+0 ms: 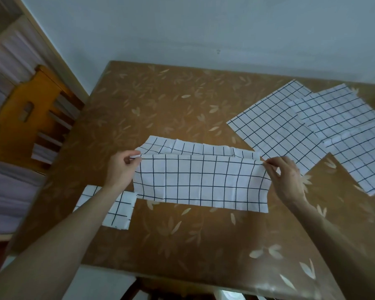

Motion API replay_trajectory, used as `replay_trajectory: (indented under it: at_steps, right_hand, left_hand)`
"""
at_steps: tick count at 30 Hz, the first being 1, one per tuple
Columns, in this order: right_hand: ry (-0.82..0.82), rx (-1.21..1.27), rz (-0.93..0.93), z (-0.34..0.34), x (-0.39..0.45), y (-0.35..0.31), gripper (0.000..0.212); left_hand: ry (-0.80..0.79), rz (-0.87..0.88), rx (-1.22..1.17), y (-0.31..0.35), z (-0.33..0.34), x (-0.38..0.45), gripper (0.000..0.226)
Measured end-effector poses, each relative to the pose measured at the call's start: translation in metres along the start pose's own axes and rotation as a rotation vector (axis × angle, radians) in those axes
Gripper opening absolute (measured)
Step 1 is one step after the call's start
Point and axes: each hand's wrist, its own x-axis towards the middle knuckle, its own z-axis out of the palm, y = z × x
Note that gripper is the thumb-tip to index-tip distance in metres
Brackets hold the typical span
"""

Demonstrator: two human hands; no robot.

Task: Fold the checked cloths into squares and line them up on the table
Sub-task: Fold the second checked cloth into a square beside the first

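Observation:
A white cloth with a black check (200,180) lies across the middle of the table, its near half doubled over toward the far edge, which still shows behind as a strip. My left hand (122,167) pinches the folded layer's left corner. My right hand (285,176) pinches its right corner. A small folded checked square (119,211) rests near the table's left edge, partly under my left forearm. Three unfolded checked cloths overlap at the right: one (275,128) nearest the centre, one (331,111) behind it, one (364,156) at the far right.
The table (160,105) wears a glossy brown cover with a pale leaf print. A wooden chair (30,118) stands off the table's left side. A pale wall runs behind the table. A dark chair back (139,289) shows at the near edge.

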Motion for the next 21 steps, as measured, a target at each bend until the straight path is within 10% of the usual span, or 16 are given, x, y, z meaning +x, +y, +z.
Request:
replay_trajectory:
  at_steps: [21]
  right_hand:
    - [0.152, 0.440, 0.185, -0.022, -0.010, -0.074, 0.014]
  left_hand:
    - [0.134, 0.070, 0.002, 0.039, 0.014, -0.036, 0.013]
